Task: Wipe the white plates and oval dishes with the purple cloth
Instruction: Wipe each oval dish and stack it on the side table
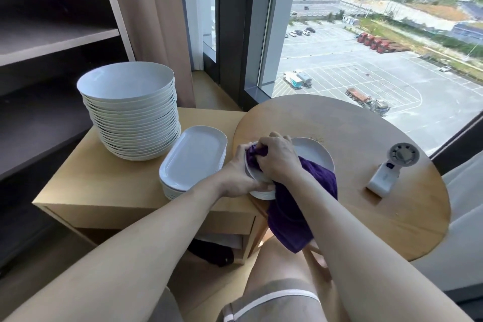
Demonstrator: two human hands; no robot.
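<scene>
Right hand [277,157], fingers clenched on the bunched purple cloth [300,204], presses it onto a tilted white plate [313,153] above the round table's [366,217] near-left edge; left hand [239,178] grips the plate's left rim, with the unwiped oval dishes [193,159] just left.

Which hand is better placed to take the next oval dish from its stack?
Left, probably. The left hand is beside the oval dishes and only steadies a plate; the right hand grips the purple cloth.
</scene>
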